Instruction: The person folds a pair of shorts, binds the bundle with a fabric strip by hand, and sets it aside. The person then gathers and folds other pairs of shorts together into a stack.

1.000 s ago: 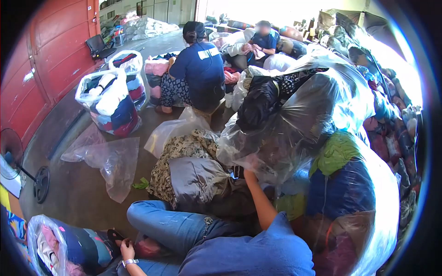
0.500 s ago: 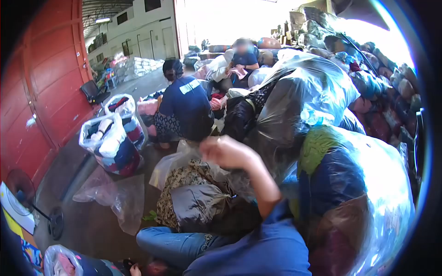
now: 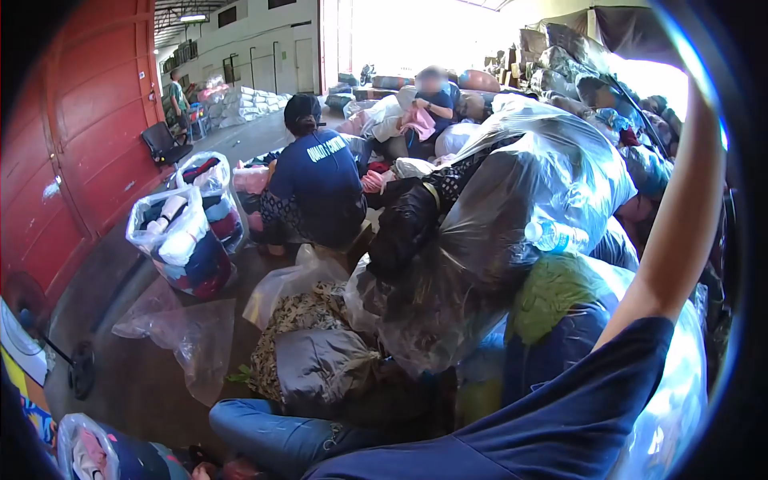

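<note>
My right arm [image 3: 680, 216], in a dark blue sleeve [image 3: 560, 384], stretches up along the right edge of the view. Its hand is cut off beyond the top right rim, so what it holds or touches is hidden. My left hand is out of the picture. In front of my bent knee in jeans [image 3: 272, 436] lies a grey folded cloth [image 3: 320, 364] on a patterned cloth [image 3: 300, 316]. Below my raised arm stands a large clear plastic bag of cloth [image 3: 576, 300], with a plastic bottle [image 3: 556, 236] lying at its top.
A bigger tied clear bag [image 3: 512, 208] bulges ahead. One co-worker [image 3: 316, 184] crouches beyond it; another [image 3: 432, 108] handles pink cloth. Lined sacks of cloth [image 3: 180, 240] stand left, near a red door [image 3: 80, 152]. A loose plastic sheet [image 3: 192, 336] and a fan [image 3: 80, 368] are nearby.
My right arm has swung from the middle, where its blurred hand showed, up to the right and out of view. The seated co-worker's pink cloth is higher. The view has shifted slightly.
</note>
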`<state>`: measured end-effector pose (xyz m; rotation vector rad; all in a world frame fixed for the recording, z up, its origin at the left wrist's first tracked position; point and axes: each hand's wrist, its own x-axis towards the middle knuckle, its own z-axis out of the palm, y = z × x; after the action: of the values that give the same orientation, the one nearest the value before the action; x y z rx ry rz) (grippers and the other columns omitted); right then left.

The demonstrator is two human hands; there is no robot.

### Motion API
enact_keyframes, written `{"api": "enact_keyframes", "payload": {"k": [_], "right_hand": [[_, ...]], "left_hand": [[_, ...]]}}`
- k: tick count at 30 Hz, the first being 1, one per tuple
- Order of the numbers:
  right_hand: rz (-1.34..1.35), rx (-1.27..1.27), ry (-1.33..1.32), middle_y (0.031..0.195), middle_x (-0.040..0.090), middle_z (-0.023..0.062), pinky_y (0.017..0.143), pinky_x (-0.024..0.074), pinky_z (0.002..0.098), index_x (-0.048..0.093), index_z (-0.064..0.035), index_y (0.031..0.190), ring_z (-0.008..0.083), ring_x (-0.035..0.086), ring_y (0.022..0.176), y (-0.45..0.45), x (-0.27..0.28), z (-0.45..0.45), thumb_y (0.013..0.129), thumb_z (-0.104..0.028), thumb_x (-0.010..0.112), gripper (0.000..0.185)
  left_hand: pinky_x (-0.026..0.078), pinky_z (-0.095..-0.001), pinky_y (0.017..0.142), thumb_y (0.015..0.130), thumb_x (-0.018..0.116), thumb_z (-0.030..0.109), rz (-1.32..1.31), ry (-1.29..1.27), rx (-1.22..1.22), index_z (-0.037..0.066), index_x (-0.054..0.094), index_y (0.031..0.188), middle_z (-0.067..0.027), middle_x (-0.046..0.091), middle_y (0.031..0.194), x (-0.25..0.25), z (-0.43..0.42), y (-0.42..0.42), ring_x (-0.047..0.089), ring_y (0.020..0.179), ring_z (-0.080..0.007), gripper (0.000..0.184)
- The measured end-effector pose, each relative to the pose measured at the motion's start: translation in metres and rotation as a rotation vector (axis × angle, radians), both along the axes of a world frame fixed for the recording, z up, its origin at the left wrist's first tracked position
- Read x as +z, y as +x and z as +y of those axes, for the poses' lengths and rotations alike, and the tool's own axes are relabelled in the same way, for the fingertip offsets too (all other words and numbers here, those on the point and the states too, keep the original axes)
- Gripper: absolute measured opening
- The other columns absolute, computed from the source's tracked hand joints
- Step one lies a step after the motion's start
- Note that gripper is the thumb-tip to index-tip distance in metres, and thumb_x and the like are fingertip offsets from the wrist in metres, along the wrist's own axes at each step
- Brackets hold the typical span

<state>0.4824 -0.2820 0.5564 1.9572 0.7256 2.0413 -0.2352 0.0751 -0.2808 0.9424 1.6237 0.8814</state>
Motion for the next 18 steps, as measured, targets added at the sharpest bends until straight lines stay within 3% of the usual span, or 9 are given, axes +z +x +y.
{"api": "enact_keyframes", "payload": {"k": [1,3,4,6,8,10,12,14,18], "right_hand": [[0.013,-0.263,0.028,0.102,0.063,0.0238,0.083,0.05,0.0444,0.059,-0.0027,0.116,0.0353,0.064,0.089,0.037,0.011,-0.016,0.082,-0.012,0.053,0.036],[0.261,-0.362,0.0,0.1,0.064,0.0213,0.081,0.0504,0.0428,0.061,-0.0036,0.108,0.0341,0.064,0.087,0.144,-0.036,-0.037,0.079,-0.012,0.055,0.031],[0.426,-0.373,-0.033,0.099,0.064,0.02,0.08,0.0506,0.0421,0.062,-0.0041,0.104,0.0335,0.064,0.086,0.208,-0.089,-0.043,0.077,-0.011,0.055,0.028],[0.721,-0.344,-0.138,0.097,0.065,0.0175,0.077,0.051,0.0405,0.065,-0.005,0.096,0.0323,0.064,0.085,0.33,-0.252,-0.043,0.074,-0.011,0.057,0.024],[0.895,-0.325,-0.202,0.095,0.066,0.0149,0.075,0.0514,0.0389,0.068,-0.0059,0.088,0.031,0.064,0.083,0.418,-0.358,-0.041,0.071,-0.01,0.059,0.019],[1.127,-0.367,-0.159,0.102,0.063,0.0187,0.079,0.0495,0.0408,0.069,-0.0042,0.078,0.0335,0.063,0.088,0.383,-0.304,-0.026,0.072,-0.01,0.059,0.013],[1.051,0.136,-0.085,0.097,0.064,0.0188,0.079,0.0489,0.041,0.068,-0.0038,0.085,0.0344,0.062,0.088,0.425,-0.312,-0.054,0.073,-0.008,0.057,0.017],[0.999,0.287,0.079,0.097,0.064,0.0158,0.084,0.0459,0.0412,0.067,-0.005,0.091,0.0333,0.06,0.094,0.393,-0.315,-0.059,0.075,-0.005,0.055,0.02],[0.649,0.227,-0.038,0.103,0.063,0.0128,0.089,0.0423,0.0411,0.065,-0.0091,0.1,0.031,0.056,0.102,0.378,-0.305,-0.03,0.078,-0.004,0.056,0.024]], "left_hand": [[0.053,-0.0332,0.059,0.09,0.052,0.02,0.006,0.002,-0.002,0.002,0.058,0.107,-0.0113,0.065,0.09,0.0,0.0,0.001,0.064,0.071,-0.0217,0.025],[0.053,-0.0328,0.06,0.09,0.052,0.019,-0.002,0.01,0.0,0.002,0.058,0.106,-0.0107,0.065,0.09,0.001,0.0,0.005,0.064,0.072,-0.0214,0.024],[0.053,-0.0326,0.061,0.09,0.052,0.019,-0.005,0.016,-0.002,0.002,0.059,0.106,-0.0103,0.065,0.09,0.002,0.001,0.008,0.063,0.072,-0.0213,0.024],[0.053,-0.0322,0.062,0.09,0.052,0.018,-0.033,0.04,0.001,0.002,0.059,0.105,-0.0096,0.064,0.089,0.008,-0.002,0.011,0.063,0.072,-0.021,0.023],[0.053,-0.0318,0.063,0.09,0.053,0.018,-0.083,0.067,0.012,0.001,0.059,0.105,-0.009,0.064,0.089,0.016,-0.004,0.016,0.063,0.072,-0.0207,0.022],[0.053,-0.0314,0.064,0.09,0.053,0.017,-0.142,0.086,0.047,0.001,0.059,0.104,-0.0083,0.064,0.089,0.008,-0.006,0.011,0.063,0.072,-0.0205,0.022],[0.052,-0.0305,0.067,0.09,0.053,0.016,-0.051,0.121,0.055,0.001,0.059,0.104,-0.0075,0.064,0.09,0.005,-0.021,0.011,0.062,0.075,-0.0188,0.021],[0.048,-0.0291,0.075,0.091,0.054,0.016,-0.008,0.127,0.06,0.001,0.059,0.104,-0.0058,0.064,0.091,0.004,-0.027,0.016,0.058,0.084,-0.0148,0.021],[0.051,-0.0278,0.066,0.091,0.051,0.013,0.08,0.138,0.037,0.001,0.06,0.1,-0.0079,0.065,0.086,-0.006,-0.026,0.009,0.062,0.073,-0.0159,0.017]]}}
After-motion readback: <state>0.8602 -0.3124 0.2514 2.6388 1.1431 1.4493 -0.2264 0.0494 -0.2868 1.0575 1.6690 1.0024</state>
